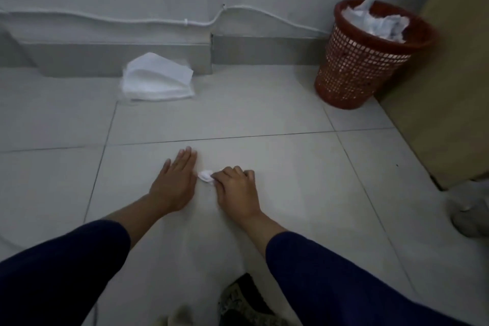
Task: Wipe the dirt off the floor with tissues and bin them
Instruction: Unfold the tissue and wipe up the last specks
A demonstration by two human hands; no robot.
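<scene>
Two dark blue sleeves (60, 272) reach in from the bottom edge. The right hand (235, 188) curls its fingers round a small scrunched white tissue (205, 175) and holds it down on the pale tiled floor (291, 167). The left hand (174, 182) lies flat just beside it, fingers straight. A pile of white tissues (156, 78) sits by the wall. The red plastic basket bin (362, 66), holding white paper, stands well off to the right.

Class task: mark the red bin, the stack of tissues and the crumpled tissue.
red bin (354, 71), head view, its mesh wall.
stack of tissues (156, 79), head view, its top sheet.
crumpled tissue (205, 175), head view, its exposed white part.
</scene>
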